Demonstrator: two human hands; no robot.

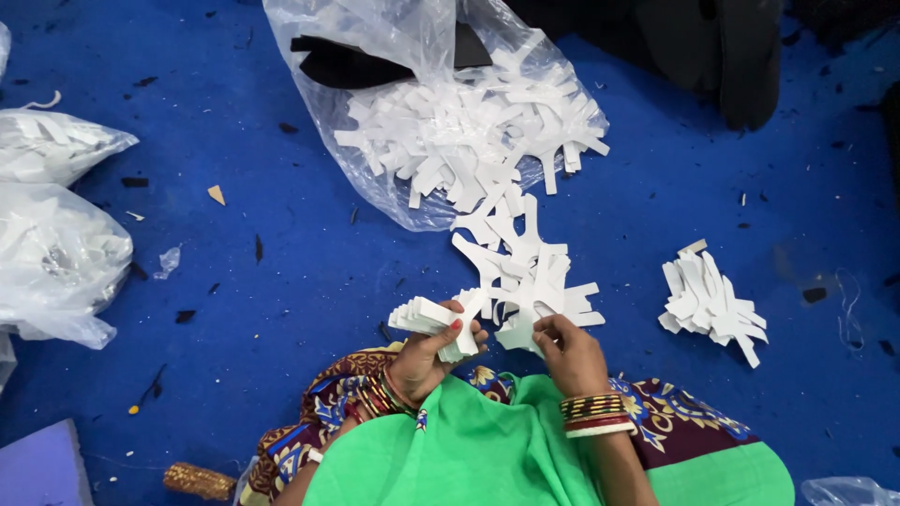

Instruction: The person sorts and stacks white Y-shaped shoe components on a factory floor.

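Over the blue floor (pixel 281 281), the left hand (pixel 433 351) grips a stack of white cutouts (pixel 424 317) while the right hand (pixel 565 349) pinches a loose cutout (pixel 518 334); gathering appears underway, and adding it calls for aligned edges.

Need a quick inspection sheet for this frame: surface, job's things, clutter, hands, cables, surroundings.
Surface: blue mat, speckled with dark scraps.
Job's things: left hand holds a fanned stack of white cut pieces; right hand pinches one white piece from the loose pile. Open clear bag spills more of them. Sorted bundle lies apart, at the right.
Clutter: tan scrap; small plastic bit.
Hands: both closed on pieces, bangles on both wrists.
Cables: nothing seen.
Surroundings: two filled clear bags at the left; purple block at the bottom left; dark shapes at the top right, unclear.
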